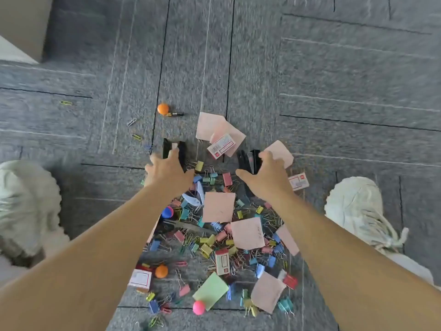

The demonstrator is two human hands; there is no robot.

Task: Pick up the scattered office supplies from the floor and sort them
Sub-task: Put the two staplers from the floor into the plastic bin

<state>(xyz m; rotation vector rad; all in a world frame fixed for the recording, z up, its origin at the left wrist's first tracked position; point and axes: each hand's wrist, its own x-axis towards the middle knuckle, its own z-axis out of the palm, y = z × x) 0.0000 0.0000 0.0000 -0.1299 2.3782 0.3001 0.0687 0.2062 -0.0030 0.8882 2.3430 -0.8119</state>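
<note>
Sorting looks barely begun. Nearly everything lies loose on the floor (334, 80), and no sorted group or container is in view.

The left hand (167, 172) has its fingers curled over the left black item (166, 146), gripping it with the thumb out to the side. The right hand (265, 174) grips the right black item (243, 161) in the same way. These 2 items sit at the far side of the heap. They could be large clips or staplers, but blur hides which.

Left to gather:
- the dense heap of coloured binder clips (206, 249) between the arms
- pink notes (218, 206) and 1 green note (210, 290) lying across the heap
- small printed boxes (220, 146)
- an orange ball (163, 108) with a battery (175, 114) just beside it, well beyond the heap
- a pink ball (198, 307) at the heap's near side
- stray paper clips (64, 102) out toward the floor's left edge

The floor is grey carpet tile with dark seams and pale stripes. A pale wall (21, 25) meets it at the far-left corner. 2 pale shoes flank the heap, the left shoe (26, 206) and the right shoe (358, 211).
</note>
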